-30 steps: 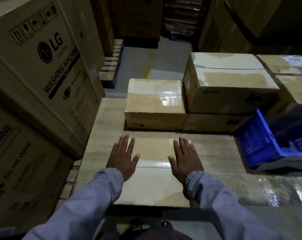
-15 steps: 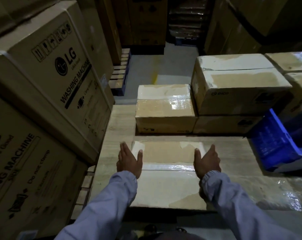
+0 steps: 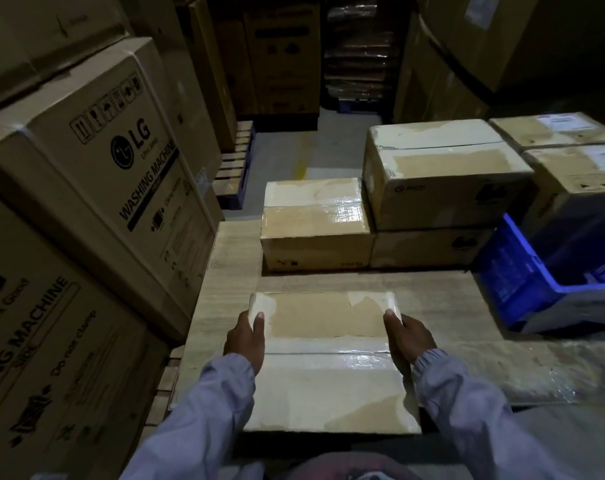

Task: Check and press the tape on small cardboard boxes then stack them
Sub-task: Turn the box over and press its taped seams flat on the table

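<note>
Both hands (image 3: 244,341) (image 3: 410,337) around taped box (image 3: 329,393)

Wearing pale lavender-blue long sleeves, left sleeve (image 3: 204,410) and right sleeve (image 3: 467,410) wrinkling loosely, ending in gathered elastic cuffs (image 3: 230,362); leaving left hand (image 3: 245,337) and right hand (image 3: 410,337) bare; showing dim reddish clothing (image 3: 349,467) at the bottom edge.

Tilted blue crate (image 3: 523,289); well left of it, stacked washing-machine cartons (image 3: 96,161); beyond those, wooden pallets (image 3: 233,168).
</note>
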Motion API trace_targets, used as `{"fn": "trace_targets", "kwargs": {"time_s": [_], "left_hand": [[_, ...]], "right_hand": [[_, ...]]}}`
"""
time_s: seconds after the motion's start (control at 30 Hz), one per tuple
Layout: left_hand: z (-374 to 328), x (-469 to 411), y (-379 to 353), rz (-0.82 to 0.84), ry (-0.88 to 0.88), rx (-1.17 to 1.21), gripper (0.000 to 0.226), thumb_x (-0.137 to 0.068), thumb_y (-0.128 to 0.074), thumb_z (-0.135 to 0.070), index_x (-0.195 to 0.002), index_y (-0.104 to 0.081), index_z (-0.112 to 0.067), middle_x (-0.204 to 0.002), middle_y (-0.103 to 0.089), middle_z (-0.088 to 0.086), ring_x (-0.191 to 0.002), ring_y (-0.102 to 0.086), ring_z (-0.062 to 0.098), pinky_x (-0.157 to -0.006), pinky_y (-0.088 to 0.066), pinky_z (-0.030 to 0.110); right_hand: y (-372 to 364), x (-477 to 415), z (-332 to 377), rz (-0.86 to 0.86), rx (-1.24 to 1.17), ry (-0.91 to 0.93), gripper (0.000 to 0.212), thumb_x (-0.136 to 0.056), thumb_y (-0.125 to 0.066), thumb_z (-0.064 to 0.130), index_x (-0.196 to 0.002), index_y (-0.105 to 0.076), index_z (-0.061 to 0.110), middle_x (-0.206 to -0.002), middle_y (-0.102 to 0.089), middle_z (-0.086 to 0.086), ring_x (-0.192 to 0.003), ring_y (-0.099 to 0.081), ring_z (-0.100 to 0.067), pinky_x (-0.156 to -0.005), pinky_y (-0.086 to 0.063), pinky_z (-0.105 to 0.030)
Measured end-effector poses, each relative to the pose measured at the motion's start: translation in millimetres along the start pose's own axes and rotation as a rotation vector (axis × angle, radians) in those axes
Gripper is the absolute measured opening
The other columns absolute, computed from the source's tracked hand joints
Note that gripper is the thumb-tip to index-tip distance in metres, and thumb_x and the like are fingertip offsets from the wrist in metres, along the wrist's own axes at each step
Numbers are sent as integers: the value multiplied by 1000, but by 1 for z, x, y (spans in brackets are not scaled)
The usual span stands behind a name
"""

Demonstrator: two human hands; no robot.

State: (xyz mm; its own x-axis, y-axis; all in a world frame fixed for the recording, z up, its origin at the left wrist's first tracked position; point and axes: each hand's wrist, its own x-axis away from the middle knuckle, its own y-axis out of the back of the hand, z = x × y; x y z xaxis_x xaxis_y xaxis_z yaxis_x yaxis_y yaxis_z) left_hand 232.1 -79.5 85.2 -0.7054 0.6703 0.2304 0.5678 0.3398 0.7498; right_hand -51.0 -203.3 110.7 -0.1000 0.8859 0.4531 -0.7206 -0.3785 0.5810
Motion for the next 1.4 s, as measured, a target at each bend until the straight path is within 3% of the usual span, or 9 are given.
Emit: {"fn": "trace_targets", "kwargs": {"time_s": [0.2, 0.37, 0.6, 0.9, 1.03, 1.1, 1.17, 1.27, 1.4], "left_hand": [[-39, 27, 27, -80, 2, 184, 53, -98, -27, -60, -124, -46, -17, -113, -60, 18, -92, -56, 33, -81, -41, 36], [-62, 27, 53, -20, 90, 275, 56, -101, -17, -55, -121, -44, -10, -108, -51, 16, -91, -48, 29, -80, -32, 34], [-49, 47, 44, 12, 93, 292, 44, -100, -34, -53, -118, -39, -13, -106, -61, 10, -85, -58, 24, -76, -46, 36], [-36, 68, 28, 11, -1, 252, 35, -99, -45, -39, -116, -32, -11, -112, -64, 14, -84, -60, 22, -68, -47, 29], [-28, 72, 24, 23, -35, 254, 39, -99, -48, -35, -126, -32, -12, -119, -61, 14, -90, -59, 20, -73, -49, 31], [-27, 69, 24, 31, -67, 233, 49, -98, -50, -32, -138, -29, -14, -129, -56, 14, -101, -59, 23, -80, -51, 35], [-29, 63, 26, 7, -133, 158, 65, -97, -54, -26, -150, -18, -15, -144, -44, 15, -123, -51, 29, -98, -48, 44], [-38, 56, 30, -23, -358, -119, 81, -94, -58, -29, -155, -7, -14, -162, -13, 8, -147, -16, 25, -120, -21, 42], [-44, 56, 27, 47, -617, -411, 72, -93, -25, -57, -155, -18, -20, -162, -12, -1, -149, -10, 17, -119, -8, 35]], "right_hand": [[22, 18, 20, -107, -154, 76, 57, -99, -33, 55, -132, -53, 13, -133, -55, -13, -118, -52, -33, -101, -37, -37], [38, 24, 29, -160, -251, 97, 48, -97, -34, 60, -115, -51, 18, -107, -59, -11, -90, -58, -27, -79, -49, -39], [41, 43, 17, -143, -278, 198, 36, -96, -56, 37, -121, -48, 12, -107, -55, -2, -91, -53, -16, -62, -39, -20], [33, 50, -18, -142, -305, 218, 36, -90, -66, 17, -120, -49, 6, -108, -62, -7, -93, -62, -19, -63, -42, -15], [32, 55, -28, -111, -302, 258, 51, -91, -64, 13, -135, -40, 8, -124, -60, -11, -98, -61, -15, -68, -50, -11], [33, 58, -23, -128, -222, 299, 63, -91, -64, 11, -144, -31, 10, -132, -54, -9, -112, -56, -19, -80, -46, -9], [34, 58, -14, -209, -12, 416, 69, -88, -67, 11, -147, -30, 10, -142, -48, -12, -125, -50, -27, -97, -44, -29], [31, 54, -2, -198, 311, 683, 72, -83, -73, 21, -144, -38, 7, -151, -36, -19, -138, -35, -33, -112, -30, -41], [13, 48, 8, -80, 579, 773, 64, -95, -39, 56, -142, -46, 13, -153, -35, -12, -142, -31, -30, -116, -23, -43]]}}
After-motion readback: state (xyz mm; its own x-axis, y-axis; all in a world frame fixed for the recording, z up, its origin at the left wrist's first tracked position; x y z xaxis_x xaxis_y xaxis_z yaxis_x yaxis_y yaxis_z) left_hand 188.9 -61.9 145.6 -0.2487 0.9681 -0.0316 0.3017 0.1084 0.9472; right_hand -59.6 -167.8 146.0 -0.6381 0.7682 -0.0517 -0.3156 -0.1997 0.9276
